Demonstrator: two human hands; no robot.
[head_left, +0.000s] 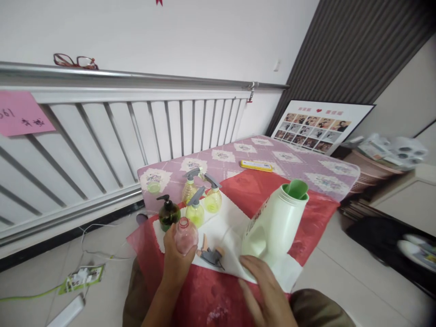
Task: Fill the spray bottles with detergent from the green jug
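My left hand (179,259) is wrapped round a pink see-through bottle (186,236) with a bare threaded neck, held upright. My right hand (264,290), slightly blurred, has its fingers apart at the near edge of a white sheet (231,231), below a large pale-green jug (272,222). Whether it presses on the sheet I cannot tell. In the jug's mouth sits a green funnel or cup (297,189). A grey and orange spray head (211,256) lies between my hands. Several yellow spray bottles (213,200) and a dark green pump bottle (169,213) stand behind the pink one.
Red plastic film (238,184) covers part of the table with a pink patterned cloth (238,150). A yellow-edged box (256,165) and a small green lid (154,187) lie further back. Behind is a white radiator (190,127); a power strip (81,278) lies on the floor at left.
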